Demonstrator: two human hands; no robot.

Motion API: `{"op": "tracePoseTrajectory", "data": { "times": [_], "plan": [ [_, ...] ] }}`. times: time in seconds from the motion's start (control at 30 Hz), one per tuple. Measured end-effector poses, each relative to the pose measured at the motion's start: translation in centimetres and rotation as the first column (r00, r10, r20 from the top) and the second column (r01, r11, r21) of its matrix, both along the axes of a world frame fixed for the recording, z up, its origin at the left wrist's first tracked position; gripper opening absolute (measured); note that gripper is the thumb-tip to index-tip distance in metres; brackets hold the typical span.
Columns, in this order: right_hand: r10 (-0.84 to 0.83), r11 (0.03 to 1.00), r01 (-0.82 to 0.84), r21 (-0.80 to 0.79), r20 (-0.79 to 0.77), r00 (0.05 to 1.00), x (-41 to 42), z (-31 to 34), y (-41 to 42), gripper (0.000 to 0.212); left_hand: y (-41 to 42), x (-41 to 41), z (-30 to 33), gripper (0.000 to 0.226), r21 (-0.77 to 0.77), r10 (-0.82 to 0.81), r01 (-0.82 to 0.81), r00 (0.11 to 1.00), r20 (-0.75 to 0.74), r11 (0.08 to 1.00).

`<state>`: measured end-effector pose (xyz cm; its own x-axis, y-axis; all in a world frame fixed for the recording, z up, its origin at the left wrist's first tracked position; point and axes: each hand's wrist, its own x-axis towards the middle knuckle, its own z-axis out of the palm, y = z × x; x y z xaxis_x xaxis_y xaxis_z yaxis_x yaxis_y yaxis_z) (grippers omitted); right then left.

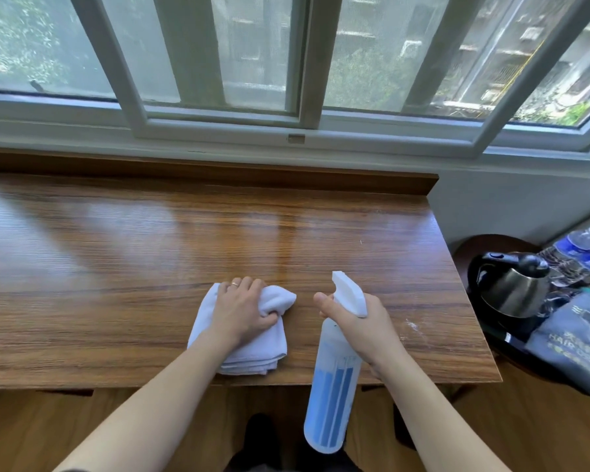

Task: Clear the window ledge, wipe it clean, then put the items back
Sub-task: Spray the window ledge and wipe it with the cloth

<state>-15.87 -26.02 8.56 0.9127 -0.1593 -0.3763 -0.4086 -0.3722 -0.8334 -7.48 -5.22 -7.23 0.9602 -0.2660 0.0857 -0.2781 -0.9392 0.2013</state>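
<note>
There was one white cloth (252,332), one spray bottle (331,386), one kettle (511,287), and several water bottles (583,247), too crowded to count.

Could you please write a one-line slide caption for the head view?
Left hand grips a white cloth on the wooden ledge; right hand holds a spray bottle.

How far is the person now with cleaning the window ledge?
Done, it seems: the wooden ledge carries no items; a kettle and water bottles sit to its right. In hand: the left hand grips a white cloth lying on the ledge, and the right hand holds a spray bottle. Left: wiping, including white specks near the right edge, then putting the items back.
</note>
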Motion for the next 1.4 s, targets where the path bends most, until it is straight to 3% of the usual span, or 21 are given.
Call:
{"op": "tracePoseTrajectory", "data": {
  "times": [0.27, 0.8, 1.03, 1.4],
  "plan": [
    [-0.013, 1.0, 0.013, -0.004, 0.0, 1.0, 0.0, -0.3, -2.3, 0.038, -1.4, 4.3, 0.6, 0.067, 0.033, 0.071, -0.069, 0.993, -0.09, 0.997],
    [0.014, 1.0, -0.014, 0.007, -0.016, 1.0, -0.6, -1.9, -4.8, 0.04, -2.0, -4.6, -0.5, 0.051, -0.059, 0.005, -0.005, 1.0, 0.006, 0.998],
    [0.078, 0.997, -0.078, -0.015, -0.034, 0.996, -0.5, -2.4, -5.0, 0.043, -2.3, -2.7, -0.1, 0.051, -0.033, -0.002, 0.002, 1.0, 0.01, 0.999],
    [0.025, 0.998, -0.032, -0.059, -0.121, 0.992, -0.6, -3.3, -4.2, 0.051, -2.5, -1.6, -0.2, 0.053, -0.035, 0.072, -0.072, 0.997, 0.0, 0.997]
  ]
}}
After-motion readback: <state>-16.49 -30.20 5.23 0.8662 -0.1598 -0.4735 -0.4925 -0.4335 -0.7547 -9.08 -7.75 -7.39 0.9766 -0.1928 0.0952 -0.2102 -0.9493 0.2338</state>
